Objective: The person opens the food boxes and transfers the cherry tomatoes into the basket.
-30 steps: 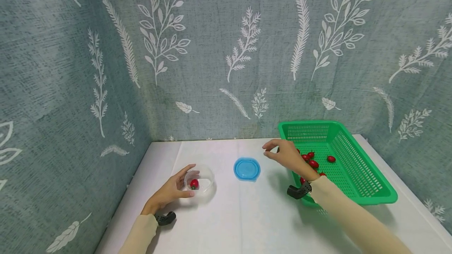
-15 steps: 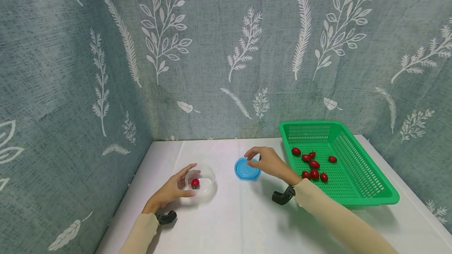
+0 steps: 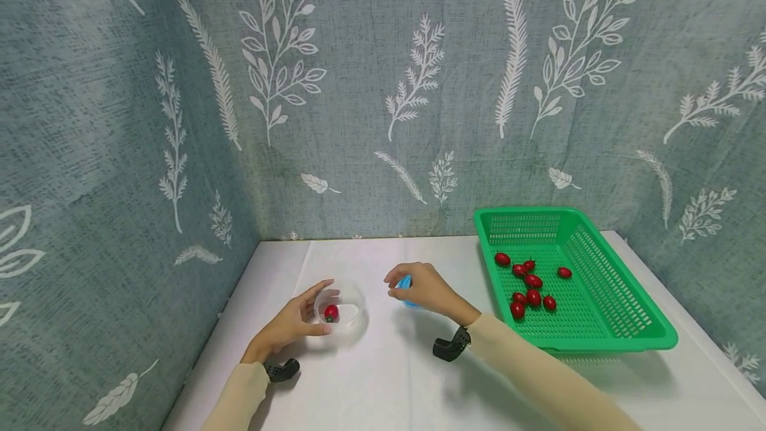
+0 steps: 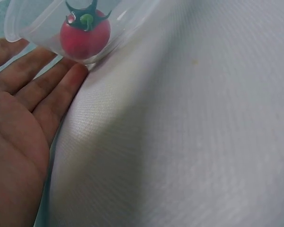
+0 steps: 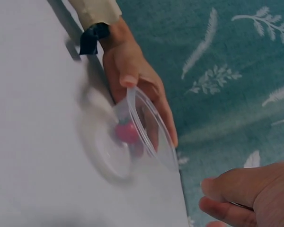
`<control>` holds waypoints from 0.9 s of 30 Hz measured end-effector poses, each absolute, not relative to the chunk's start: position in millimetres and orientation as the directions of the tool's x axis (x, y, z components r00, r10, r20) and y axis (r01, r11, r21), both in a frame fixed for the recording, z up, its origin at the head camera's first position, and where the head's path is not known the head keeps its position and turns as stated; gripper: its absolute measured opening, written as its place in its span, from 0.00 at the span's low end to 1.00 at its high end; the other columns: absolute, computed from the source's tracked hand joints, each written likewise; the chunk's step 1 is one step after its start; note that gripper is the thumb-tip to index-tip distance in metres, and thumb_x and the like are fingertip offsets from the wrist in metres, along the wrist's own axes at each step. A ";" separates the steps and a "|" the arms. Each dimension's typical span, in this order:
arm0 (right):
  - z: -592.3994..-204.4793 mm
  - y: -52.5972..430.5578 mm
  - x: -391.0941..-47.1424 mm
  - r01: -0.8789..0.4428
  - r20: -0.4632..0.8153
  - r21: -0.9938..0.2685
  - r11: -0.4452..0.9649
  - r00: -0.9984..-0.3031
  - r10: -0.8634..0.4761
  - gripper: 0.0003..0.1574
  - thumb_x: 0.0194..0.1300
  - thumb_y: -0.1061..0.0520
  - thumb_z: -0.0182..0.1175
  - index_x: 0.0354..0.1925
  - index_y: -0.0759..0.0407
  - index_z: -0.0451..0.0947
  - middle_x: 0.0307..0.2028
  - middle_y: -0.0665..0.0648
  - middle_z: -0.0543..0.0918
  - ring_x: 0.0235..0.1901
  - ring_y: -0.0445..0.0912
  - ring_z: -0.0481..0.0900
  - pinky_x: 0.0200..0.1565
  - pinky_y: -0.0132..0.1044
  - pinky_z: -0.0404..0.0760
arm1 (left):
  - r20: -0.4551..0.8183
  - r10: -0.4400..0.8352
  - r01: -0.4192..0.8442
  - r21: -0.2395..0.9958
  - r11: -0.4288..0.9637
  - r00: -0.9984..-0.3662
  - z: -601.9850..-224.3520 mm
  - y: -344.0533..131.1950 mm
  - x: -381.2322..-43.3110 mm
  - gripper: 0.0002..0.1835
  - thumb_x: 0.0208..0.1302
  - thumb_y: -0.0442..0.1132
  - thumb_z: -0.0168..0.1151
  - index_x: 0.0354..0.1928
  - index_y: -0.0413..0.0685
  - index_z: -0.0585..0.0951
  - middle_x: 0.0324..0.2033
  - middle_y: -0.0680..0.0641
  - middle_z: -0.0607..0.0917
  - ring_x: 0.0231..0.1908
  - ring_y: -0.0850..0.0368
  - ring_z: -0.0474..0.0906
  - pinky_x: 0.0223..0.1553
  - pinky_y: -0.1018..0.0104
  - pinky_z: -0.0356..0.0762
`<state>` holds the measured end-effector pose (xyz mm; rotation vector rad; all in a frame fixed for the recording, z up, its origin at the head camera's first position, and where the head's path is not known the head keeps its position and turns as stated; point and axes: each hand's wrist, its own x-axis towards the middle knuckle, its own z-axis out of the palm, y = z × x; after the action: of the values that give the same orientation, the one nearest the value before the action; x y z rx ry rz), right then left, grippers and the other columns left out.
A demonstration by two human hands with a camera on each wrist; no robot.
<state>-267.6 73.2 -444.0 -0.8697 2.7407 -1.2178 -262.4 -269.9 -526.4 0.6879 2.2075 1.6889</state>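
Note:
My left hand holds a clear round plastic container at its left side, thumb at the near side and fingers on the far side. A red cherry tomato with a green stem top lies inside it, seen closer as a tomato in the left wrist view. My right hand is over the table, right of the container, with thumb and fingers bent close together. I cannot tell whether something is between its fingertips. Behind that hand a blue lid is mostly hidden.
A green slotted basket stands on the right, with several cherry tomatoes in its left half. White cloth covers the table. Patterned grey-green fabric rises along the back and left.
My right hand has moved left from the basket's near left edge, across the blue lid, toward the container. My left hand and the container have stayed in place.

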 end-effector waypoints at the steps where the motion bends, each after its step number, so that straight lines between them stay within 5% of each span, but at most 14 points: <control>1: -444.5 70.3 -267.2 -0.485 0.200 -0.689 0.538 -0.841 -0.502 0.09 0.67 0.57 0.70 0.46 0.49 0.87 0.38 0.46 0.88 0.33 0.43 0.83 0.38 0.37 0.82 | 0.065 0.524 0.201 0.958 0.206 -0.849 -526.3 -269.9 -262.5 0.56 0.58 0.34 0.78 0.82 0.49 0.54 0.74 0.41 0.68 0.75 0.40 0.59 0.71 0.68 0.63; 5: -447.7 58.6 -266.2 -0.490 0.197 -0.695 0.526 -0.834 -0.516 0.09 0.67 0.57 0.70 0.46 0.49 0.87 0.40 0.47 0.88 0.24 0.38 0.77 0.31 0.34 0.78 | 0.064 0.521 0.206 0.953 0.220 -0.851 -526.6 -269.7 -263.3 0.55 0.58 0.33 0.78 0.82 0.48 0.54 0.74 0.40 0.68 0.74 0.40 0.61 0.66 0.76 0.65; 9: -452.6 48.5 -266.7 -0.476 0.180 -0.724 0.499 -0.829 -0.530 0.10 0.67 0.57 0.70 0.47 0.53 0.87 0.42 0.48 0.88 0.23 0.40 0.77 0.28 0.33 0.80 | 0.058 0.514 0.208 0.949 0.239 -0.856 -526.2 -269.3 -263.1 0.55 0.58 0.33 0.78 0.82 0.48 0.54 0.74 0.39 0.67 0.74 0.39 0.61 0.68 0.72 0.65; 13: -455.7 39.9 -265.0 -0.450 0.152 -0.754 0.478 -0.828 -0.539 0.11 0.68 0.57 0.69 0.48 0.53 0.87 0.44 0.49 0.88 0.21 0.46 0.81 0.26 0.34 0.81 | 0.050 0.518 0.205 0.947 0.246 -0.854 -525.1 -269.0 -262.3 0.54 0.59 0.33 0.77 0.82 0.48 0.53 0.75 0.40 0.66 0.75 0.39 0.60 0.71 0.64 0.64; 20: -459.9 24.2 -263.4 -0.450 0.141 -0.770 0.453 -0.811 -0.567 0.10 0.68 0.58 0.69 0.48 0.50 0.87 0.48 0.54 0.89 0.23 0.56 0.84 0.25 0.35 0.81 | 0.015 0.508 0.177 0.946 0.272 -0.861 -522.8 -269.0 -261.6 0.55 0.58 0.34 0.78 0.82 0.51 0.54 0.75 0.42 0.66 0.75 0.42 0.59 0.68 0.72 0.64; 27: -467.2 8.4 -269.0 -0.507 0.168 -0.728 0.461 -0.784 -0.597 0.15 0.67 0.57 0.70 0.51 0.57 0.87 0.46 0.51 0.89 0.53 0.51 0.84 0.53 0.42 0.80 | -0.004 0.491 0.169 0.936 0.308 -0.871 -519.2 -268.6 -261.3 0.55 0.58 0.37 0.79 0.82 0.54 0.55 0.78 0.41 0.60 0.76 0.41 0.56 0.74 0.44 0.55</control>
<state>-269.0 8.4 -467.2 -0.9828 2.5887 -1.2316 -261.3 -268.6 -519.2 0.5974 2.2890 1.5850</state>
